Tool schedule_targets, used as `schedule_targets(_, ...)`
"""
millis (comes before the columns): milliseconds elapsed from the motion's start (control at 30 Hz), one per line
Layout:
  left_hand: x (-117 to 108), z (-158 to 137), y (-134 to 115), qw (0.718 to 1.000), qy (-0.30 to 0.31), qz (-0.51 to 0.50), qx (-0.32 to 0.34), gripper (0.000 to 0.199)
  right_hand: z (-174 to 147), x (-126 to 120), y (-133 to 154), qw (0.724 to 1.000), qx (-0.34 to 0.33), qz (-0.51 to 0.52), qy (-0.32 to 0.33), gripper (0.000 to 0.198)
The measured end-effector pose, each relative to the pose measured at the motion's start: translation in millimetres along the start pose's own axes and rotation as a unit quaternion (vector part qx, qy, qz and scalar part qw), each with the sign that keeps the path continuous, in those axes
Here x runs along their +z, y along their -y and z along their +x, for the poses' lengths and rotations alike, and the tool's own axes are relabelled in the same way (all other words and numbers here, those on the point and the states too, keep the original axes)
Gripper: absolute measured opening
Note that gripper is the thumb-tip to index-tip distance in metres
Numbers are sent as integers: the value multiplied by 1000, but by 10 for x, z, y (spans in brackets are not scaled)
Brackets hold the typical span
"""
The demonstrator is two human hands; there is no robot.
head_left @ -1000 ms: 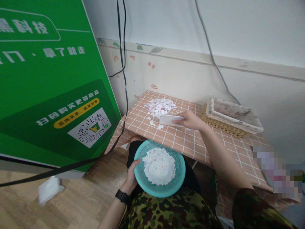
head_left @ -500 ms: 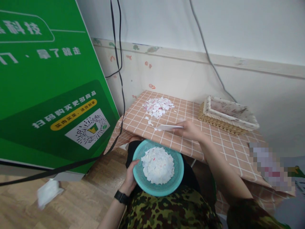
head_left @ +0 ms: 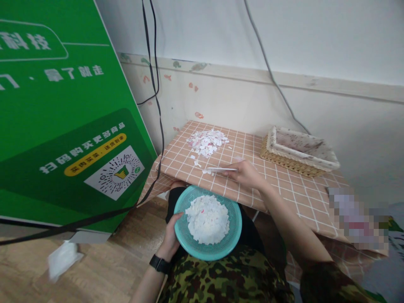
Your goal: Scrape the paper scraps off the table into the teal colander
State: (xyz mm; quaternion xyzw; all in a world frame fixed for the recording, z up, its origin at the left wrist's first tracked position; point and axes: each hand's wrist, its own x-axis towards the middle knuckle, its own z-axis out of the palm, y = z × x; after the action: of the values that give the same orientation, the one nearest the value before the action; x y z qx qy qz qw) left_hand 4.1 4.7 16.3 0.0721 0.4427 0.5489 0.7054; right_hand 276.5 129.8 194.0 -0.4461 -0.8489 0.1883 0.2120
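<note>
My left hand grips the left rim of a teal plastic colander, which rests on my lap below the table edge. Small white paper scraps, with a few pinkish bits, are heaped inside it. Over the table near its front edge, my right hand is closed on a thin white card, seen almost edge-on. A few loose scraps lie at the card's left tip. Farther back on the table is a pile of paper scraps.
A brown checked cloth covers the table. On its right stand a lined wicker basket and a blurred-out flat item. A green printed panel rises at left, with a black strap hanging before it. A white bag lies on the floor.
The card in my right hand has turned from showing its face to nearly edge-on. My left hand keeps its hold on the colander. The whole view has shifted slightly.
</note>
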Motion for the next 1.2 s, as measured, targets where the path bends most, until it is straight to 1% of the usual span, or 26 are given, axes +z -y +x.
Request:
schedule_targets(67, 11, -26, -32, 1000, -4, -3, 0, 13, -24, -4, 22, 1000, -15, 6, 25, 24)
schedule_targets(133, 28, -64, -80, 1000, -2, -7, -6, 14, -65, -35, 28, 999, -18, 11, 33, 24)
schedule_targets(233, 57, -123, -166, 1000, 2, -14, -17, 16, -94, -58, 19, 1000, -3, 7, 3, 26)
schedule_targets(300, 75, -151, -221, 1000, 1, -17, -15, 15, -71, -36, 25, 1000, 8, -3, -25, 27)
schedule_targets(367, 92, -169, -271, 1000, -1, -17, -8, 16, -33, 4, 54, 999, 5, -5, -34, 26)
schedule_targets(500, 129, -193, -356, 1000, -1, -8, 4, 19, -7, 41, 136, 999, -35, 25, 7, 26)
schedule_targets(567, 146, -207, -390, 1000, -3, -5, 4, 19, -28, 30, 147, 998, -40, 39, 29, 25)
schedule_targets(600, 153, -213, -403, 1000, -5, -4, 3, 19, -40, 22, 141, 998, -34, 39, 30, 25)
schedule_targets(767, 173, -221, -441, 1000, 1, -2, 6, 18, -34, 18, 84, 999, 13, -26, -28, 25)
schedule_targets(867, 184, -213, -461, 1000, -6, 2, 8, 18, 4, 39, 105, 999, 6, -43, -32, 25)
schedule_targets(933, 196, -211, -478, 1000, -7, 6, 12, 19, 11, 50, 139, 999, -9, -27, -25, 25)
schedule_targets(1067, 216, -217, -504, 1000, 4, 6, 7, 21, -38, 50, 178, 998, -39, 39, 7, 26)
schedule_targets(1133, 217, -220, -506, 1000, 5, 1, 4, 22, -70, 44, 163, 997, -35, 61, 19, 26)
schedule_targets(1200, 214, -220, -503, 1000, 2, -1, 3, 22, -88, 41, 128, 998, -21, 53, 10, 25)
